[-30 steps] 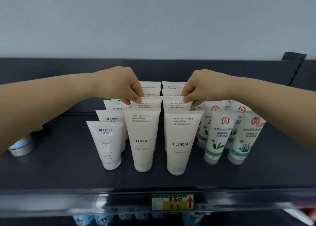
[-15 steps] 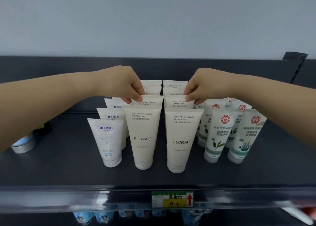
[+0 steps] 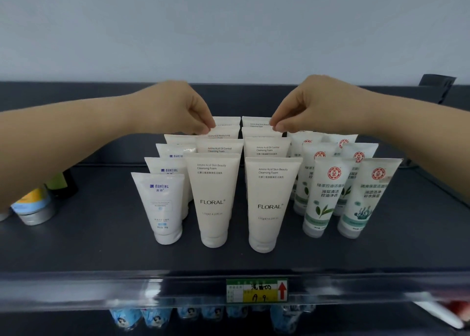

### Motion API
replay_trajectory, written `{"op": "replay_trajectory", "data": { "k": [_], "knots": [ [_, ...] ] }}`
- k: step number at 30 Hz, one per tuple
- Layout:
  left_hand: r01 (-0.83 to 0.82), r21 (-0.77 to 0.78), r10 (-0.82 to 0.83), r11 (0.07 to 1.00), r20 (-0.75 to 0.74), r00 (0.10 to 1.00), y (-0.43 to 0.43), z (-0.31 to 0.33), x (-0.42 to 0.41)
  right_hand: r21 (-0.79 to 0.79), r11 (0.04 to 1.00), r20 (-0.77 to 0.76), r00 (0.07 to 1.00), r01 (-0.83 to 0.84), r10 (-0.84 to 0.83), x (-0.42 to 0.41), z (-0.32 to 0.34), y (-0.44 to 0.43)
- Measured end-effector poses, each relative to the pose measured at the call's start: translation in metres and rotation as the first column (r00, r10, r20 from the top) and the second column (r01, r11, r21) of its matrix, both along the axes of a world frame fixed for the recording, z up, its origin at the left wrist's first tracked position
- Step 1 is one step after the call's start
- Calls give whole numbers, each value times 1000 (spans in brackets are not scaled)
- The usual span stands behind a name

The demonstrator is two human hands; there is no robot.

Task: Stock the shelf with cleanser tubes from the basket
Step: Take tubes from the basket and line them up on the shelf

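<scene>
We record two files of cream tubes (image 3: 213, 198) marked FLORAL, cap-down on the dark shelf (image 3: 76, 246) in front of the fingers. The front pair read "Amino Acid Skin Beauty Cleansing Foam", the next "Amino Acid Oil Control". The left hand (image 3: 178, 107) pinches the top seam of the left rear tube (image 3: 225, 133) between thumb and forefinger, and the right hand (image 3: 318, 104) likewise pinches the right rear tube (image 3: 256, 132). MANTING tubes (image 3: 161, 203) stand left of the left fingers, green-leaf tubes (image 3: 323, 196) right of the right fingers.
</scene>
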State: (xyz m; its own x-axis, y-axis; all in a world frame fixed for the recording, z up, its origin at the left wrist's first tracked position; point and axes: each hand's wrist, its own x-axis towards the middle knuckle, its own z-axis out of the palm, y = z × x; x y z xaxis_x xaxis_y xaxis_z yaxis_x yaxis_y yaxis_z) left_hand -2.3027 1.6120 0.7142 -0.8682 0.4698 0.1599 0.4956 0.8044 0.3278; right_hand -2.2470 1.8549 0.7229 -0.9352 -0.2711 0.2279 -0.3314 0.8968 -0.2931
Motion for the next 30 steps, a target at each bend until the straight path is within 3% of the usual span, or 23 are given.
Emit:
{"op": "replay_trajectory", "data": {
  "k": [3, 6, 10, 17, 30],
  "knots": [
    [34, 70, -32, 997, -24, 999, -5, 6, 6, -6, 999, 59, 998, -38, 38, 11, 0, -2],
    [84, 110, -90, 990, 42, 995, -6, 9, 17, 4, 996, 122, 989, -87, 86, 18, -3, -5],
    [148, -4, -146, 989, 127, 981, -3, 4, 31, 70, 992, 168, 982, -102, 89, 24, -8, -11],
    [90, -154, -82, 984, 53, 995, 5, -9, 36, 134, 990, 208, 978, -52, 23, 25, -17, -10],
    [50, -109, -51, 993, -7, 999, 8, -18, 35, 104, 995, 202, 979, -15, -6, 21, -19, -9]
  ]
}}
